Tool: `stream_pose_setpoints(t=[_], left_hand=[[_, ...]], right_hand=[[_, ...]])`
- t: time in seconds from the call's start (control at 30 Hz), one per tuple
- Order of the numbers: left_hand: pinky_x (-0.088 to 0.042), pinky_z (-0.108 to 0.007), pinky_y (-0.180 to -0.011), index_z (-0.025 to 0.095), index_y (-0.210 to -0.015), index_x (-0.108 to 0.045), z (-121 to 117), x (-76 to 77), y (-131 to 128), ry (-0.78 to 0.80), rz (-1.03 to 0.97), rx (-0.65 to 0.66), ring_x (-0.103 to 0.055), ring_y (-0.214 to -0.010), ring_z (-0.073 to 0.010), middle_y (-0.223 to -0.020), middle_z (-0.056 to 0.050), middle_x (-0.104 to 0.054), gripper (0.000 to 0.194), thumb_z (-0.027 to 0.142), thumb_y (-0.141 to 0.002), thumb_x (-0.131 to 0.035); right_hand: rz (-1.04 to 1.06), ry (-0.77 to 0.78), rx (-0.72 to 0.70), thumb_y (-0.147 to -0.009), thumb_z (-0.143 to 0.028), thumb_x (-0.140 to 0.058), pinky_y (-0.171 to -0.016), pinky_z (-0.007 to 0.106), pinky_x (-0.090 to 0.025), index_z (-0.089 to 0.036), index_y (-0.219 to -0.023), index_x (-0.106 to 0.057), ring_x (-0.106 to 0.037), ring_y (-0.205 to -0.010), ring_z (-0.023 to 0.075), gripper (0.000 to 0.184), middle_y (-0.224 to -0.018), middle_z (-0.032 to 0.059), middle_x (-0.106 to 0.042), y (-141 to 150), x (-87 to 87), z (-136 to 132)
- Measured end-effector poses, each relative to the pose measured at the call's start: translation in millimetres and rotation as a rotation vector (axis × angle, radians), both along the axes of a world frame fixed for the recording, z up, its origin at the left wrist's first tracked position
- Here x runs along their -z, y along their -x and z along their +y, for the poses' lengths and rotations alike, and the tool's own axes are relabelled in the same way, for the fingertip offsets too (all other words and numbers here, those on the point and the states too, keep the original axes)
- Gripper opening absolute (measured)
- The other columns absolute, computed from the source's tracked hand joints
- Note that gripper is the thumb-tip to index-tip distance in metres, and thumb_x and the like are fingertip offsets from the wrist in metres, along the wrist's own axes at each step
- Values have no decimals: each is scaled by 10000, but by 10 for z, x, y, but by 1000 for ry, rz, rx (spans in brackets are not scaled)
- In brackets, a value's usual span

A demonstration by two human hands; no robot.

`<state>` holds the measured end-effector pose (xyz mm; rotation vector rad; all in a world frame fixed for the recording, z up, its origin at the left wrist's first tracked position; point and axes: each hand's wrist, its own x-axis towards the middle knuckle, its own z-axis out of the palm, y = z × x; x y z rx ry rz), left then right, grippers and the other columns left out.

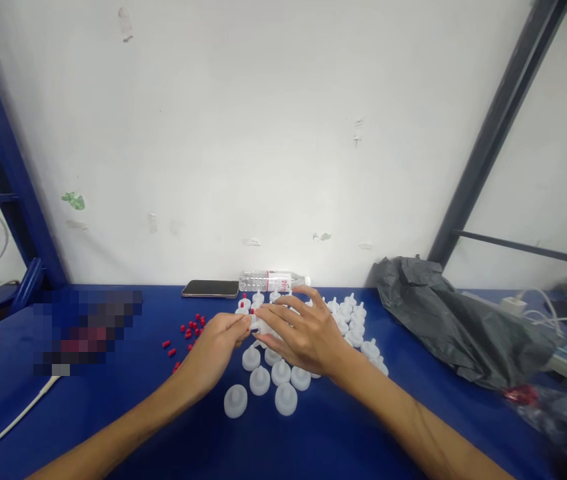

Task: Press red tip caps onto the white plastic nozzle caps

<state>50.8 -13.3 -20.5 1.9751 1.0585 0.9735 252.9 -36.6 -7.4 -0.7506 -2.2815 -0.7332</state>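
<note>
The left hand (226,337) pinches a white cap (254,323) before the bottle (253,280), the right hand (308,331) meeting it, grip unclear; red plugs (188,335) lie front-left of the bottle, its red-marked label (279,281) too small to read; more white caps (260,381) stand before it; a grey bag (438,320) lies right of it.
</note>
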Motion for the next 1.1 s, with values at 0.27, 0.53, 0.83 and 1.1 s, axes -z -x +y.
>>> stream_pose_setpoints(t=[0.27,0.53,0.83,1.1], left_hand=[[-374,-347,-591,237,-871,-555,-128,-14,158,-878,562,-49,-530,-750,-229,-802,-38,-616,243,213,-994,-347],[-284,-319,-513,235,-822,-524,-59,4,211,-862,638,76,-527,-663,-201,-753,-11,-592,253,302,-1021,-383],[-290,-326,-508,243,-808,-519,-90,29,202,-821,567,119,-533,-613,-196,-721,-1,-604,285,290,-1027,-342],[-340,-310,-554,239,-672,-413,-242,35,62,-236,166,108,-448,-559,-160,-609,44,-481,441,459,-1028,-276]], right_hand=[[370,631,-47,-871,-441,-706,-843,389,-519,-237,-1019,-600,-648,-877,217,273,-835,11,-691,75,67,-130],[630,1142,-244,-894,-510,-661,-702,287,-494,-228,-961,-565,-668,-732,157,305,-789,-15,-710,18,-135,-193],[750,1352,-294,-906,-544,-612,-569,241,-484,-229,-901,-548,-659,-615,134,322,-750,-9,-715,63,-85,-211],[683,1175,-260,-823,-485,-720,-665,299,-521,-217,-934,-557,-680,-746,176,333,-836,19,-713,-141,-148,-63]])
